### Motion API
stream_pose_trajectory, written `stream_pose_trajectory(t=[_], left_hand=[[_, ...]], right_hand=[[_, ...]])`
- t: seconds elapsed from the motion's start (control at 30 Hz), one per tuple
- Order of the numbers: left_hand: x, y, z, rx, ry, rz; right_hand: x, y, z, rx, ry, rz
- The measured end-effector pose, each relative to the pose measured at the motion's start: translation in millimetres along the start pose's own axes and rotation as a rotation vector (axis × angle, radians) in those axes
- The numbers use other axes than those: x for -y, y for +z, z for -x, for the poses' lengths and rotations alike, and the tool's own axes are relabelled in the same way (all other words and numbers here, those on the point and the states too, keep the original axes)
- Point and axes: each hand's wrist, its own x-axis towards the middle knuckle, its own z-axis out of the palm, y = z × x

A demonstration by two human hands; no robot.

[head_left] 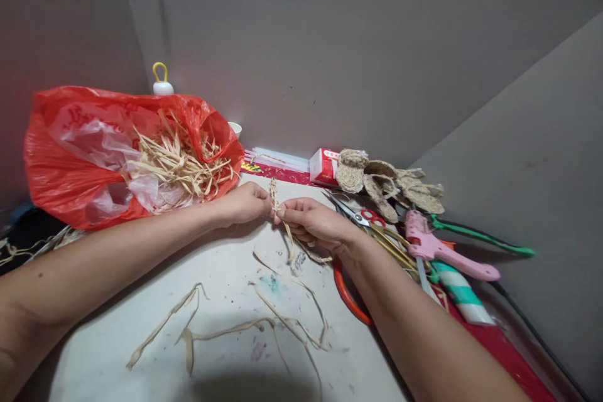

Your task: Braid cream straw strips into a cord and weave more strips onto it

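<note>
I have two hands on one plaited strip (273, 187) of straw, upright between them above the far part of the white table (221, 270). My left hand (252, 202) pinches its left edge; my right hand (311, 220) grips its lower end between thumb and fingers, loose ends trailing beneath. Several loose strands (189, 352) lie nearer me — they overlap, so I can't count them surely.

One red plastic bag (35, 154) of straw (179, 166) sits just beyond my left forearm. To the right I count one red-and-white box (324, 168), one pink glue gun (426, 245) and one green-and-white striped roll (459, 292), with silver-bladed scissors (354, 213) and a heap of woven pieces (351, 176) too tangled to number.

My right forearm (396, 295) covers part of an orange-red loop (346, 292). The bag half hides a white cup (235, 129) — and my fingers hide some of the plait.
</note>
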Motion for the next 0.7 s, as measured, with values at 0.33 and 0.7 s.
stream_pose_trajectory(t=[0.33, 0.7], left_hand=[[-0.5, -5.8, -4.9, 0.279, -0.151, 0.214], [2.0, -1.4, -8.3, 0.220, -0.185, 0.267]], right_hand=[[0.4, 5.0, 0.9, -0.073, -0.032, 0.237], [0.3, 7.3, 1.6, -0.178, -0.162, 0.626]])
